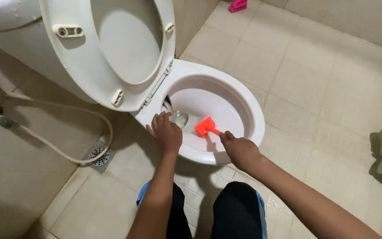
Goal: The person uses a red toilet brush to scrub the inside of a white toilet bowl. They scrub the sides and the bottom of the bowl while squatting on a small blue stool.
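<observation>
- Right hand (240, 149) has its grip pressed together around the handle of an orange-red brush (205, 126)
- Brush head sits inside the toilet bowl (248, 106), above the drain; long axis runs from lower right to upper left, head pointing away from the hand
- Left hand (166, 132) rests on the bowl's near rim, fingers spread, holding nothing
- Seat (80, 66) stands raised

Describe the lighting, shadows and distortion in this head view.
Head view: soft, dim, warm light, no glare; the right hand and orange brush cast a shadow inside the toilet bowl; the left hand is sharp; wide-angle lens bends the floor tiles near the edges.
</observation>
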